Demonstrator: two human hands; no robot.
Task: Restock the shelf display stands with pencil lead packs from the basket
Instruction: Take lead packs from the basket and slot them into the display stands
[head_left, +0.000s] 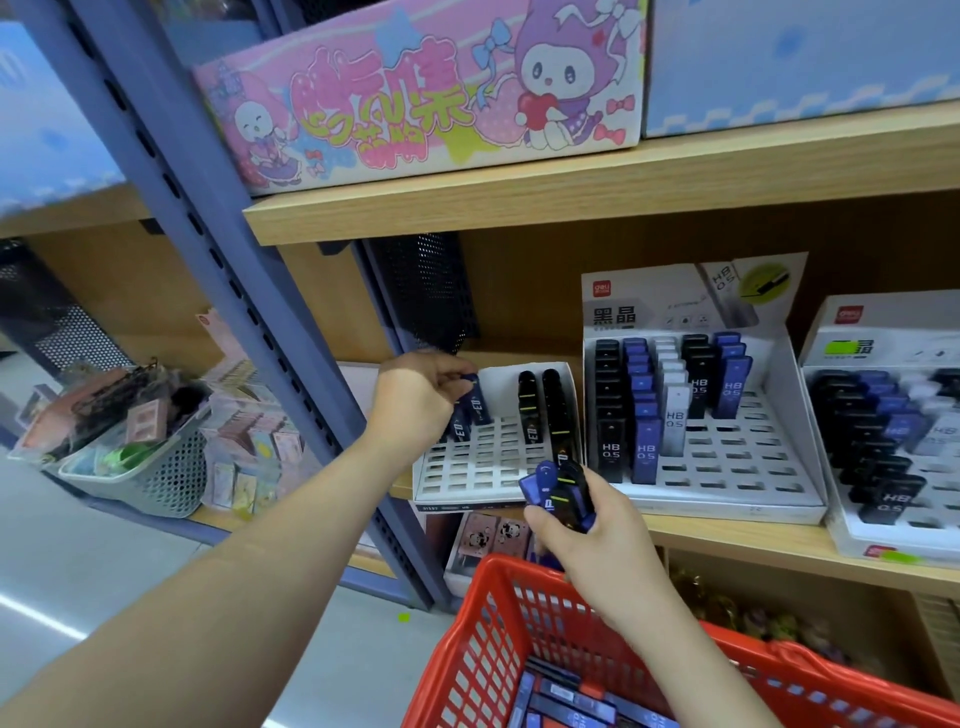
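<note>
We note the left hand (415, 400) closed round a dark blue lead pack (478, 397), its lower end at the slots in the upper left of the leftmost white display stand (483, 467). That stand carries few packs: some dark blue ones by the hand and two rows of black packs (545, 410) toward its right side; most slots are bare. The printing on these packs is too blurred to read with certainty.

The right hand (587, 535) grips a bunch of blue and black packs (558, 488), held above the near rim of the red basket (498, 639). More blue packs (566, 696) lie in the basket bottom.

The middle stand (727, 467) has a header card with a red "deli" logo and the characters "黑晶"; its packs, black, blue and pale grey, read "HB 0.5". The right stand (883, 535) shows the same red logo and packs marked "0.5". On the upper shelf sits a pink cartoon box (415, 98) with stylised Chinese lettering we cannot read.
</note>
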